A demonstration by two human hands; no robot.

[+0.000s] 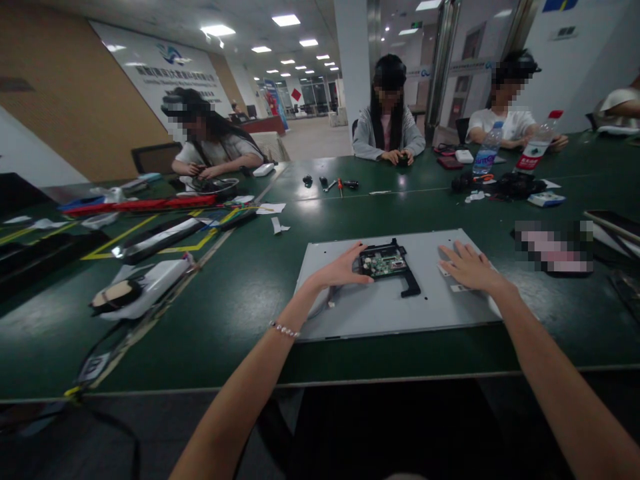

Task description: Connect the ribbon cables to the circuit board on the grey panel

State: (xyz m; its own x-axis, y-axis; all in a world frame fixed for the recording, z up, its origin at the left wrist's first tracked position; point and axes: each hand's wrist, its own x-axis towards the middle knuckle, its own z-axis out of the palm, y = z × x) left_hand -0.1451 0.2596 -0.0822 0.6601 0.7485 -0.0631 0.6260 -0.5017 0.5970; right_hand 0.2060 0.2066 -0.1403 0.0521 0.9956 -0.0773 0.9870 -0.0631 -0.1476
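A flat light-grey panel point(390, 313), perhaps the back of a display, lies on the green table in front of me. Near its middle sits a green circuit board point(387, 265) in a black plastic frame point(411, 285). At the board's left end is my left hand point(340, 268), thumb and fingers apart around that edge; whether it touches the frame is hard to tell. My right hand point(467, 265) rests flat on the panel's right part, fingers spread, partly over pale labels point(457, 288). Cables point(325, 303) show below my left wrist.
A screwdriver point(341, 188) and small dark parts lie beyond the panel. Bottles point(537, 147) stand at the back right; a blurred phone-like object point(553, 248) lies right. Left are a white device point(145, 288) and black strips point(160, 237). Several people sit across the table.
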